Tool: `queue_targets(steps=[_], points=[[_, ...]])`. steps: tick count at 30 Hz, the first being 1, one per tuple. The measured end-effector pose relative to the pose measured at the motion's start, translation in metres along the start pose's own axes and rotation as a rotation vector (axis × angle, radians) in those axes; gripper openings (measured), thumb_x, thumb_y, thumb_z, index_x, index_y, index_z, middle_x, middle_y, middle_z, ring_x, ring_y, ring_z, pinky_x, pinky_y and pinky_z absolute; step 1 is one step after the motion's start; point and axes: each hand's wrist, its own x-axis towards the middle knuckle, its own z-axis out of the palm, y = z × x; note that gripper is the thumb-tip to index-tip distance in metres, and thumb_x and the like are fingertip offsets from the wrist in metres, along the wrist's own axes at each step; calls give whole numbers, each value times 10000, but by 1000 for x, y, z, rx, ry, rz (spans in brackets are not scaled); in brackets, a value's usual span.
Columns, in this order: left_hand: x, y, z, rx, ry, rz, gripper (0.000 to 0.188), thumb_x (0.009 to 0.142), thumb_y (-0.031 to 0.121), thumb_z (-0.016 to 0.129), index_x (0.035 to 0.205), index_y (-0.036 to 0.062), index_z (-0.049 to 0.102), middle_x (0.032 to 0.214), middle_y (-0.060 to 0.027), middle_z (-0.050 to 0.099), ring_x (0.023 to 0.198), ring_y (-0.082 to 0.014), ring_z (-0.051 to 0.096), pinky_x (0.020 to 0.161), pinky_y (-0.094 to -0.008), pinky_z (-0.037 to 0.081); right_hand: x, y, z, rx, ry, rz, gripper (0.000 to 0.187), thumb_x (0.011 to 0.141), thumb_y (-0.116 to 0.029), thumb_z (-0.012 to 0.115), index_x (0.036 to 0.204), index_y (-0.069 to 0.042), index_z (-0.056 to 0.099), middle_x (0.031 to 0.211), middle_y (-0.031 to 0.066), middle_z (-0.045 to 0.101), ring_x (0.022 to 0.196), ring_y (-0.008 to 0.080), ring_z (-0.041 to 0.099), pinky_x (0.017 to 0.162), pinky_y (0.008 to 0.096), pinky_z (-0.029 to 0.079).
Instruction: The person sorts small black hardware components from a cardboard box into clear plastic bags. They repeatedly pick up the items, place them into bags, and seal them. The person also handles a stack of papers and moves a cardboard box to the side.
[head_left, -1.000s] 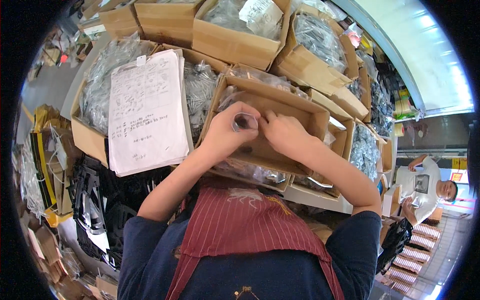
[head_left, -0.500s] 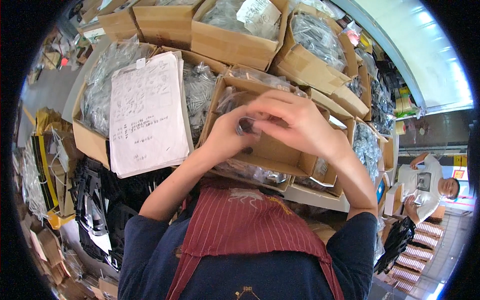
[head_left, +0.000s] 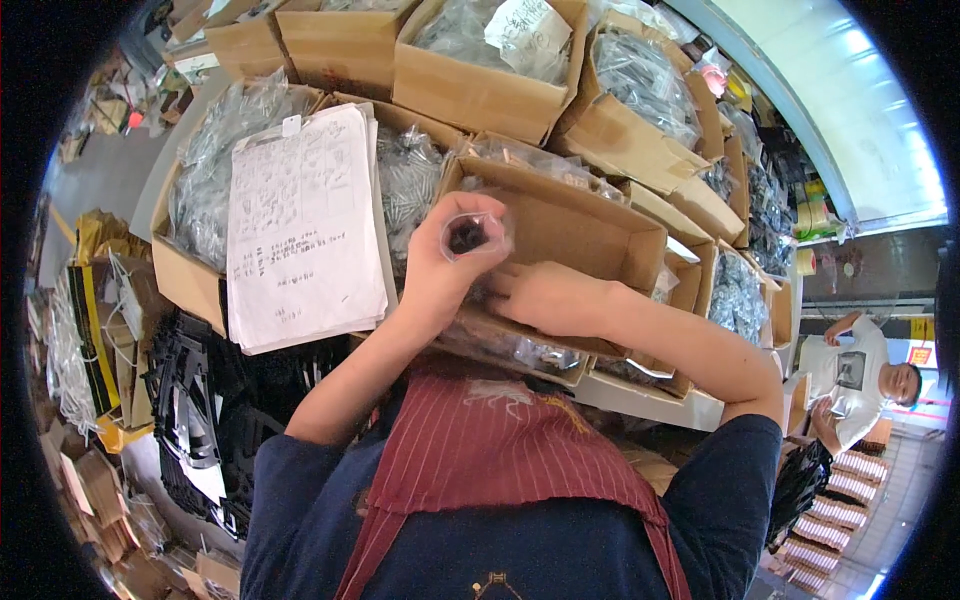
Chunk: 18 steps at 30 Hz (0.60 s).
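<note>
My left hand (head_left: 450,265) is curled around a small clear plastic bag (head_left: 463,236), its round mouth facing up and something dark showing inside. Lower and to the right, my right hand (head_left: 555,298) reaches down into an open cardboard box (head_left: 600,240). Its fingers are bent together near the box's left end, under the left wrist. Their tips are hidden, and what they grip cannot be made out. Most of the box's brown floor is bare.
Stacked paper sheets (head_left: 305,230) with handwriting lie left of my hands, over boxes of bagged parts. Metal pieces (head_left: 410,175) fill a neighbouring box. More cartons (head_left: 480,85) stand behind. Black parts (head_left: 195,410) are piled at left. A person (head_left: 855,375) stands at far right.
My hands were together at the bag; now they are apart. The right hand has dropped into the box, while the left has tilted the bag so its mouth shows.
</note>
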Motion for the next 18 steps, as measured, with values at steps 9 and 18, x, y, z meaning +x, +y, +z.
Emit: queue_targets(steps=[9, 18], points=[[3, -2, 1, 158, -69, -68, 301, 834, -43, 700, 1116, 16, 614, 918, 3, 604, 900, -85, 569, 852, -245, 466, -35, 23, -47, -14, 246, 338, 274, 806, -72, 658, 1074, -43, 610, 1009, 140, 599, 900, 343, 646, 735, 436, 545], [0, 7, -2, 325, -246, -48, 541, 775, 44, 779, 1285, 7, 601, 1218, -90, 651, 1163, -191, 583, 1047, -340, 426, -22, -24, -102, 198, 589, 79, 304, 817, -30, 727, 1109, -68, 652, 1185, 125, 625, 1027, 325, 662, 854, 390, 556]])
